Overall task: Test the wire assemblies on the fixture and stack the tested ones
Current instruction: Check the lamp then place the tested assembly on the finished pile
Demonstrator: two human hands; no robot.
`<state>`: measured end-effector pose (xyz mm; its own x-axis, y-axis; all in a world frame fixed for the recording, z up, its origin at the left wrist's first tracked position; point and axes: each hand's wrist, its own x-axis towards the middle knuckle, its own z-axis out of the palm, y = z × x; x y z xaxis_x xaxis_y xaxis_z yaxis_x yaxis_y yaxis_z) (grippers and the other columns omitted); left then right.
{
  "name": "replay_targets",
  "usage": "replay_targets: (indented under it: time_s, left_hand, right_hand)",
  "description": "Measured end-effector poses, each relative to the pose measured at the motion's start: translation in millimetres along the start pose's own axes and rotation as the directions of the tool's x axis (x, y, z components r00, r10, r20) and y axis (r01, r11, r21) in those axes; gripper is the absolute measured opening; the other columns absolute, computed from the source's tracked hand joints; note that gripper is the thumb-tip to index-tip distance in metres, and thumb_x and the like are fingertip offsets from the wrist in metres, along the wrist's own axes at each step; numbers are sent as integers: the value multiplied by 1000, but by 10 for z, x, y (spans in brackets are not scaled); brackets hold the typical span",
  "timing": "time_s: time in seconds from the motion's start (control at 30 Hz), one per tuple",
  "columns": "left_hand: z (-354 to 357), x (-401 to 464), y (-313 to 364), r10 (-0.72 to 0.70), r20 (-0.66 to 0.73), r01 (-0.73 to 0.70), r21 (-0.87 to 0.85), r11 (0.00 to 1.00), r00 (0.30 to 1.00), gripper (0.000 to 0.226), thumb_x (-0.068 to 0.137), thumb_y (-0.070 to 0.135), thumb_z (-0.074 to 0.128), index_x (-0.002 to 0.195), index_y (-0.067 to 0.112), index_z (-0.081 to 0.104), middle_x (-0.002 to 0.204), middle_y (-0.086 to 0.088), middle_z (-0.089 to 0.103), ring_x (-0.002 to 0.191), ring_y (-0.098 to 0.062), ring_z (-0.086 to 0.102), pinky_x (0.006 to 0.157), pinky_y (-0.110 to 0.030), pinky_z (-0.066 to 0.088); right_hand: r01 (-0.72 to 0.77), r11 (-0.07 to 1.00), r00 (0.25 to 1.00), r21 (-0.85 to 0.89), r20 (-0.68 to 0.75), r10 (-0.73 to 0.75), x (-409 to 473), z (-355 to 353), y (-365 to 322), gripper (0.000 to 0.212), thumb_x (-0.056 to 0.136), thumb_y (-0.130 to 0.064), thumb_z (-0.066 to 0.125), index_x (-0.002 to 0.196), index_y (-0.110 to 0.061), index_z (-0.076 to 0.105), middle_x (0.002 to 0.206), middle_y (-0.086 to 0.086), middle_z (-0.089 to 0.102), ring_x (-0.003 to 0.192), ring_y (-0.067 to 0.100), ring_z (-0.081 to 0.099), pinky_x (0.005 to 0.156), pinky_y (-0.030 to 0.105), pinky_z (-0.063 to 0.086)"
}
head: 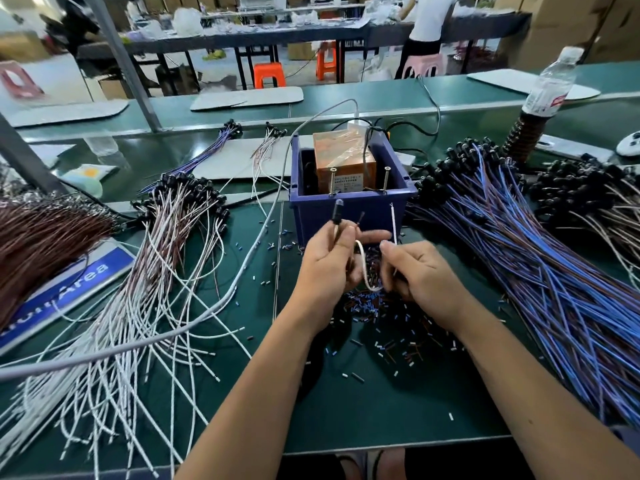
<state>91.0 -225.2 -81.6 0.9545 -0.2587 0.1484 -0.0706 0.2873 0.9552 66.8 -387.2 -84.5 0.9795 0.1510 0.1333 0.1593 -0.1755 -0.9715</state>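
Observation:
A blue bin (349,209) holds the orange test box (343,157), with two upright screws (333,181) at its front rim. Just in front of it, my left hand (329,265) pinches a wire assembly (363,268) near its black LED holder, holding that end and a brown lead upright. My right hand (415,271) pinches the assembly's white lead, whose tip points up a little below the right screw. The wire loops down between my hands. A fanned pile of white and brown assemblies (156,271) lies at the left, and a pile of blue and brown ones (536,254) at the right.
Small cut sleeve bits (381,327) litter the green mat under my hands. A grey cable (242,271) runs from the fixture across the left pile. A water bottle (550,84) stands at the back right. A brown wire bundle (41,244) and a blue sign (65,292) lie far left.

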Motion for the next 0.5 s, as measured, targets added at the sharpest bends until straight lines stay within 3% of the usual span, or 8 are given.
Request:
replay_targets:
  time_s: [0.1, 0.2, 0.27, 0.37, 0.43, 0.5]
  left_hand:
    - [42, -44, 0, -22, 102, 19, 28, 999, 995, 17, 109, 15, 45, 94, 12, 53, 115, -14, 76, 44, -6, 41, 44, -20, 33]
    - [60, -60, -14, -16, 119, 10, 48, 999, 993, 22, 108, 15, 49, 98, 0, 61, 100, -4, 78, 46, -9, 36, 47, -29, 30]
    - [47, -56, 1, -19, 71, 17, 22, 1000, 997, 26, 107, 17, 51, 100, -4, 65, 82, -1, 71, 46, -8, 35, 48, -29, 31]
    - [22, -48, 31, -38, 35, 40, -72, 997, 999, 23, 106, 17, 54, 90, 11, 70, 81, -11, 63, 45, -6, 37, 52, -29, 40]
    - [7, -42, 40, -60, 35, 64, -104, 992, 998, 20, 106, 18, 54, 93, 11, 68, 75, -3, 65, 45, -3, 39, 58, -31, 44]
    - [-1, -46, 45, -61, 29, 63, -98, 993, 998, 19, 106, 18, 54, 96, 7, 66, 73, 0, 68, 47, -3, 46, 60, -30, 47]
  right_hand:
    - [3, 1000, 1000, -13, -10, -3, 7, 44, 30, 58, 100, -42, 46, 62, -7, 70, 54, 15, 58, 45, 18, 46, 48, 27, 35]
    - [40, 999, 999, -13, 17, -40, 10, 79, 59, 48, 102, -36, 47, 74, -13, 78, 74, 3, 75, 61, 17, 64, 58, 26, 49]
    - [76, 991, 997, -111, 2, -76, 5, 80, 59, 44, 101, -37, 51, 71, -17, 76, 62, -1, 66, 54, 14, 55, 54, 31, 42]
    - [152, 981, 988, -122, 15, -151, -16, 74, 37, 35, 101, -31, 57, 71, -25, 74, 55, -1, 55, 51, 9, 45, 51, 26, 36]
    - [139, 990, 990, 17, -6, -139, -16, 63, 27, 31, 102, -29, 59, 81, -8, 70, 57, -2, 49, 48, 6, 41, 46, 19, 33]
    - [120, 989, 993, 91, -6, -120, -9, 51, 19, 35, 100, -29, 62, 85, 3, 63, 57, 9, 45, 44, 11, 35, 40, 20, 27]
